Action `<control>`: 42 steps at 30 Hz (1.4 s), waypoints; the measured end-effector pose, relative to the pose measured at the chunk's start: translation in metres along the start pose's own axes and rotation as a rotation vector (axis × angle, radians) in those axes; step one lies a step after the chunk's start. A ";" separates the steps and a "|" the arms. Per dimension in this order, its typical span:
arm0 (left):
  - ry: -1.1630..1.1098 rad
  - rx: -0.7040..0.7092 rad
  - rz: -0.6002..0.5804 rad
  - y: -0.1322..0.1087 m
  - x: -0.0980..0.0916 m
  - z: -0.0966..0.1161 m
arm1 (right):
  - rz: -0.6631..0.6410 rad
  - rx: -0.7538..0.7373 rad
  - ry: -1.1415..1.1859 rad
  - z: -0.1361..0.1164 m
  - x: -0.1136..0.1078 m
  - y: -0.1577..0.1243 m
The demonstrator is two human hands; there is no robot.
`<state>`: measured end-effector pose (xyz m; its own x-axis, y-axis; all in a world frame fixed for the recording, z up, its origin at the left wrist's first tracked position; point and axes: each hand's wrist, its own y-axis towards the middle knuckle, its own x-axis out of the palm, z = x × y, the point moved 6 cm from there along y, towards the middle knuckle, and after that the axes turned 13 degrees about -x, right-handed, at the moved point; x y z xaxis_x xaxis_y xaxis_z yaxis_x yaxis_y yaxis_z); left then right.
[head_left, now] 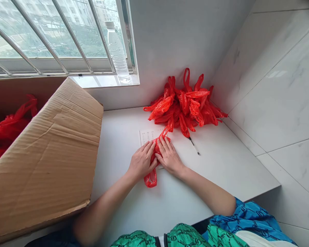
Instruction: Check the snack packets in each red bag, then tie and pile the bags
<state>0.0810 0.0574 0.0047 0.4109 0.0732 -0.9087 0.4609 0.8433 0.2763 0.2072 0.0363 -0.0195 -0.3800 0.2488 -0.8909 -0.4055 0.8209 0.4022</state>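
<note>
From the head view, we see the left grip (141,161) and right grip (170,158) lying flat and open on the table (216,171), fingers spread. They press down on a red plastic bag (156,152) without closing around it. The bag sits between them at the lower edge of a printed sheet (147,136), with one handle loop (150,179) poking out toward us and a twisted strip reaching up over the sheet. Beyond, a heap of red bags (185,106) lies in the corner, with a thin black pen (194,145) just beside it. To our left, the flap of a cardboard box (46,147) leans close to the left forearm, with more red bags (7,127) inside the box.

The film looks slick, so if our pressure eases, the bag could spring loose or slide on the smooth table. A tug on the strip could drag the sheet along. A careless swing of the left arm could knock the flap, and the pen could easily roll away.
</note>
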 end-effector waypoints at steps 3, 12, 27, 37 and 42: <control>-0.002 0.000 -0.009 0.000 0.000 -0.001 | 0.000 -0.001 -0.002 -0.001 -0.002 0.000; 0.063 0.008 -0.033 0.001 0.001 0.000 | -0.015 0.000 -0.009 -0.002 -0.001 0.000; 0.118 0.015 -0.035 0.000 0.002 0.001 | -0.050 0.003 -0.075 -0.003 -0.001 0.000; 0.117 0.017 -0.026 -0.001 0.005 -0.001 | -0.041 0.003 -0.063 -0.001 0.000 -0.001; 0.123 0.020 -0.024 -0.001 0.004 -0.001 | -0.028 0.002 -0.062 -0.001 0.001 -0.001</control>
<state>0.0816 0.0571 0.0000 0.3004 0.1187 -0.9464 0.4859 0.8348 0.2589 0.2065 0.0350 -0.0201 -0.3166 0.2571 -0.9130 -0.4138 0.8287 0.3769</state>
